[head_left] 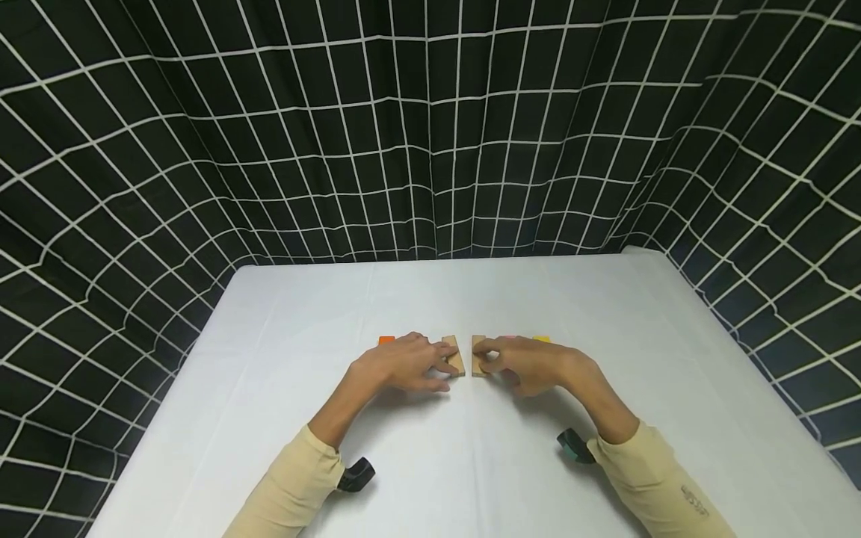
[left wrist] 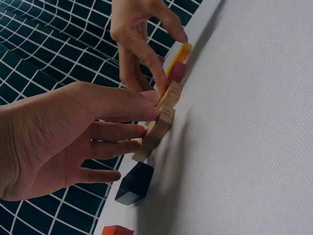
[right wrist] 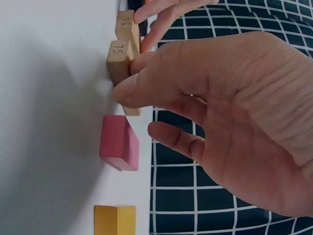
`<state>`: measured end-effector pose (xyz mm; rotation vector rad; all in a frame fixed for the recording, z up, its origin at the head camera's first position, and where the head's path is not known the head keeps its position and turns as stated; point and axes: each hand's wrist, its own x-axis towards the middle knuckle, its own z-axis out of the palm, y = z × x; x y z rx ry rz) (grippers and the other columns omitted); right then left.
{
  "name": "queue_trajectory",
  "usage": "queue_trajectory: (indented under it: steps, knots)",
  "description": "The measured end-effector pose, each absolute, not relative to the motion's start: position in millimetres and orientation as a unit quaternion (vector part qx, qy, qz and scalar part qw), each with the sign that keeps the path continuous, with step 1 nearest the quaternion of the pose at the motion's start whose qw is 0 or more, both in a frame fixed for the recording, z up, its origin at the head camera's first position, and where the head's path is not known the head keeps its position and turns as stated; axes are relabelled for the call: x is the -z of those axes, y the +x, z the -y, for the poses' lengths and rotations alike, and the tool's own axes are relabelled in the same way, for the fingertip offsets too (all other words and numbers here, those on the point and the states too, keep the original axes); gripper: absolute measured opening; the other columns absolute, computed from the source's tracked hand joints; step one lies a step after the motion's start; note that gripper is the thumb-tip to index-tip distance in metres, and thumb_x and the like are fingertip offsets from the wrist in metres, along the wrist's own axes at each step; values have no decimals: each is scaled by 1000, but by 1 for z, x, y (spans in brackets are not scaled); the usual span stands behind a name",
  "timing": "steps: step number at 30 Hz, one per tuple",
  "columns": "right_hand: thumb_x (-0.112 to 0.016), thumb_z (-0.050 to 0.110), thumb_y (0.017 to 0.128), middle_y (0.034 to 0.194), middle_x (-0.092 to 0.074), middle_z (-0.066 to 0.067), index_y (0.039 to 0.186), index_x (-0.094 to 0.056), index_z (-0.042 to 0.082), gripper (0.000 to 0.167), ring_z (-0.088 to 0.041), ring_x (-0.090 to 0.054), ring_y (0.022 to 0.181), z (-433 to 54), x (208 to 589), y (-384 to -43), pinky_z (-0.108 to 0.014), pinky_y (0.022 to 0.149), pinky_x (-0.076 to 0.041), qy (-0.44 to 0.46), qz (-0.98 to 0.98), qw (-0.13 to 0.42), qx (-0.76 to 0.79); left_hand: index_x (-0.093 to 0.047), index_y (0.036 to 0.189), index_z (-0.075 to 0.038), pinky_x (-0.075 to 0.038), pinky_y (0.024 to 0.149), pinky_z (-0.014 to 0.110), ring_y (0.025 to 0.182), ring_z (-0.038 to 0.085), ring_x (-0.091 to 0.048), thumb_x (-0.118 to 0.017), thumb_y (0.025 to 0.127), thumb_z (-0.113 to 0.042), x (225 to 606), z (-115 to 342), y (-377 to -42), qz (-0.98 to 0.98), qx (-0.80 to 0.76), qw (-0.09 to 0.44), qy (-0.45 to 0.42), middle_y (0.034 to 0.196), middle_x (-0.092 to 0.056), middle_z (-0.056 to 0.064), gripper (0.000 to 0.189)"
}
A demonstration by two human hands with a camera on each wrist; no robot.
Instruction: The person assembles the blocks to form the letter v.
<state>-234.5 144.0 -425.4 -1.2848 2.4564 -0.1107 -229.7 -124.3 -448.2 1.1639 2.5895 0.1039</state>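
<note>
My left hand (head_left: pixel 406 364) reaches in from the left, its fingers over a pale wooden block (head_left: pixel 459 359). The left wrist view shows "50" on that block's end, with straight fingertips right at its upper face. From the right my right hand (head_left: pixel 534 364) bends its index and middle fingers down onto a second wooden block (head_left: pixel 476 362). That one reads "75" in the right wrist view. My right thumb hangs apart from it. Both blocks lie lengthwise on the table, a narrow gap between them in the head view.
Left of the wooden blocks are a black block (left wrist: pixel 135 184) and an orange block (head_left: pixel 386 340). To the right lie a pink block (right wrist: pixel 116 142) and a yellow block (head_left: pixel 542 339). A white cloth covers the table (head_left: pixel 444 299). Dark curtains (head_left: pixel 430 127) with white grid lines stand behind and beside it.
</note>
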Motion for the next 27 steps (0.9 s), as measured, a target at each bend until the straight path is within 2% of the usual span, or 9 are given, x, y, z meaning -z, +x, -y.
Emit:
queue_trajectory:
  steps: [6, 8, 12, 20, 27]
  knots:
    - [-80, -4, 78, 148, -54, -13, 136, -70, 14, 62, -29, -59, 131, -143, 427, -235, -44, 107, -55, -476, -862, 170, 44, -68, 140, -28, -40, 126, 42, 146, 23, -54, -63, 103, -46, 449, 123, -233, -899, -41, 148, 410, 164, -47, 2, 41]
    - [-80, -3, 77, 147, -55, -12, 136, -70, 15, 62, -28, -59, 131, -143, 427, -236, -44, 109, -55, -475, -863, 169, 40, -68, 140, -28, -39, 126, 42, 148, 22, -53, -62, 103, -46, 448, 123, -234, -899, -44, 148, 409, 164, -47, 2, 42]
    - [-81, -3, 77, 153, -53, -14, 141, -67, 16, 68, -34, -55, 140, -143, 426, -239, -52, 118, -46, -462, -868, 177, 44, -68, 140, -28, -39, 126, 43, 147, 24, -53, -62, 103, -46, 447, 124, -234, -902, -42, 151, 402, 165, -46, 0, 41]
    - [-78, -8, 78, 161, -48, -13, 147, -62, 15, 74, -39, -45, 150, -143, 426, -234, -56, 125, -38, -433, -874, 212, 61, -69, 139, -27, -44, 121, 44, 144, 21, -56, -63, 103, -46, 450, 123, -230, -896, -37, 143, 420, 162, -50, 2, 41]
    - [-82, -2, 80, 160, -48, -12, 147, -62, 16, 72, -38, -49, 147, -146, 425, -237, -56, 122, -41, -437, -874, 206, 49, -68, 140, -29, -47, 118, 45, 144, 20, -56, -61, 104, -48, 451, 122, -232, -896, -29, 134, 422, 163, -49, 0, 42]
